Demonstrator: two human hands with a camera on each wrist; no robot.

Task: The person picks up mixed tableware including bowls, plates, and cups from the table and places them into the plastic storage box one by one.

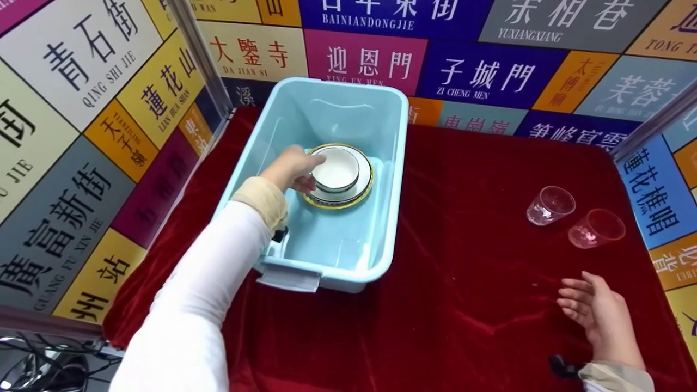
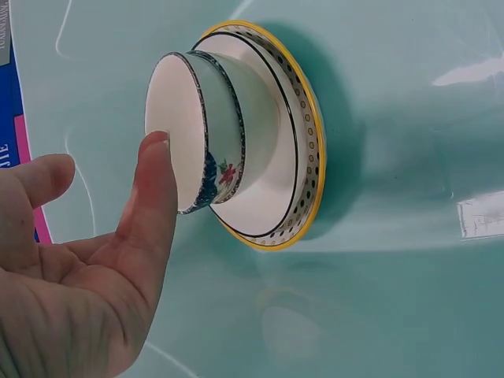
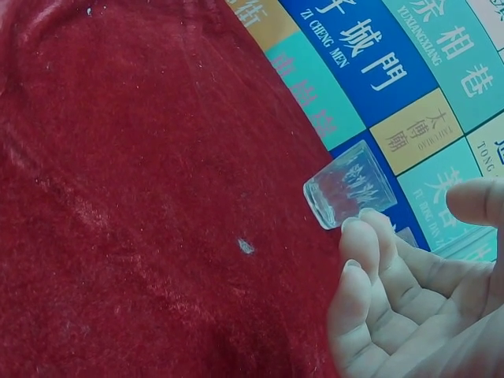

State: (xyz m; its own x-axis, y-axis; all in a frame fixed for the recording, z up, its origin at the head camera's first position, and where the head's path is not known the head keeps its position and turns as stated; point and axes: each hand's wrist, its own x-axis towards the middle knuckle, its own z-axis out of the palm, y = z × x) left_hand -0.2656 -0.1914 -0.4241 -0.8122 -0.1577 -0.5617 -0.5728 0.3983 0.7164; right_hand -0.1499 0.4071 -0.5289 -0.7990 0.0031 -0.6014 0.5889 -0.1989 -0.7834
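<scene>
Inside the light-blue plastic tub (image 1: 343,239), white bowls (image 1: 336,167) are nested on stacked plates (image 1: 353,200); the lower plate has a yellow rim with dots. My left hand (image 1: 297,169) reaches over the tub's side to the left edge of the bowls. In the left wrist view the left hand (image 2: 102,260) has its thumb apart, and a finger overlaps the upper bowl (image 2: 177,130). On the right, my right hand (image 1: 599,310) hovers near two clear glasses (image 1: 550,206), fingers loosely bent and holding nothing. One glass (image 3: 350,187) appears beyond its fingertips in the right wrist view.
Dark red velvet cloth (image 1: 463,261) covers the table. Panels of colourful street-name signs (image 1: 365,60) stand at the back and both sides. The tub's grey handle (image 1: 288,277) sticks out at its near end. Cables (image 1: 49,359) lie at the lower left.
</scene>
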